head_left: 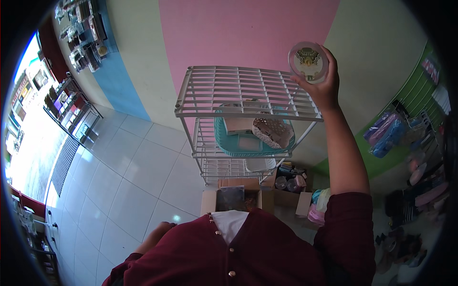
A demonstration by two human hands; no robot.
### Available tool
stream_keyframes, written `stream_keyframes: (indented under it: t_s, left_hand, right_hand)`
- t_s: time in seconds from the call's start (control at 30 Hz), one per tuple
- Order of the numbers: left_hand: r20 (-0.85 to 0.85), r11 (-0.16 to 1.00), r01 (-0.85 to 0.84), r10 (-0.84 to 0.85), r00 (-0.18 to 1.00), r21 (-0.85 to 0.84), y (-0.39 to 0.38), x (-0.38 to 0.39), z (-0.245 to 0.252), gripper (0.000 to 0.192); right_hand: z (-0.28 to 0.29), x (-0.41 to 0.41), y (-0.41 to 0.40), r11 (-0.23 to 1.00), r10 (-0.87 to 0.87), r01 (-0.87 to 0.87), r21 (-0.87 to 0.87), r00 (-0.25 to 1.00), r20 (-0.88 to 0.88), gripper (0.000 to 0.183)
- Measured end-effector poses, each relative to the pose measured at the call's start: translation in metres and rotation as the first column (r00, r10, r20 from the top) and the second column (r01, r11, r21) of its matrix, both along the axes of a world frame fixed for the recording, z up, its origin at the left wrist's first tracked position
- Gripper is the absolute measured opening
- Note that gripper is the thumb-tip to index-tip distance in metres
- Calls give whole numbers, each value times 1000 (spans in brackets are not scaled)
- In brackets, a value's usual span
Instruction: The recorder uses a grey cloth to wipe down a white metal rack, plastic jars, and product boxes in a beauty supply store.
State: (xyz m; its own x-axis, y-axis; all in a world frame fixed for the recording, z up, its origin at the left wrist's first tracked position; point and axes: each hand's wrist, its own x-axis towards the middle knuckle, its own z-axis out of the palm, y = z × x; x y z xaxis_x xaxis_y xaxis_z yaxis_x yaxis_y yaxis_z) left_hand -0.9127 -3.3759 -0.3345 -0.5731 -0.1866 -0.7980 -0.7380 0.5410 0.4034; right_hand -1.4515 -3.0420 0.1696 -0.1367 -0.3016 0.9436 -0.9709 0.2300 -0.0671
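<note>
My right hand (323, 84) is raised over the right end of a white slatted rack (236, 91). It grips a round clear plastic container (308, 61) by its rim, with a printed label facing me. Whether the container touches the rack's top shelf, I cannot tell. Down at my left side, my left hand (165, 226) is partly hidden by my maroon top, and its fingers are not clear. On the rack's middle shelf, a turquoise basket (219, 137) holds a brown dotted pouch (273, 130) and a pale box (238, 125).
Below stand a white basket (260, 164), an open cardboard box (208, 202) and another box of goods (290, 180). Packaged items (384, 134) hang on a green wall grid at right. At left, a display shelf (73, 111) stands by the bright doorway, on pale floor tiles (136, 164).
</note>
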Motion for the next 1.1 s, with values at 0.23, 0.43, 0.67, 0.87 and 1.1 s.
stream_keyframes:
  t_s: [0.23,0.43,0.67,0.87,1.1]
  left_hand:
    - [92,967,-225,215,972,118,6,-14,17,48]
    - [196,885,-425,390,900,189,24,-59,61,47]
    - [75,995,65,-71,995,81,33,-99,134,48]
    - [9,932,342,-345,938,116,44,-107,155,45]
    - [100,959,188,-213,972,211,29,-80,130,45]
  right_hand:
    - [-4,6,3,985,167,-151,-85,956,243,90]
    - [-3,-27,-4,962,236,-93,-258,761,605,86]
    - [-8,-81,-15,995,18,50,-90,778,628,97]
    - [-8,-77,-19,987,87,-156,22,659,747,98]
    - [-18,-87,-5,986,-87,-44,160,684,724,94]
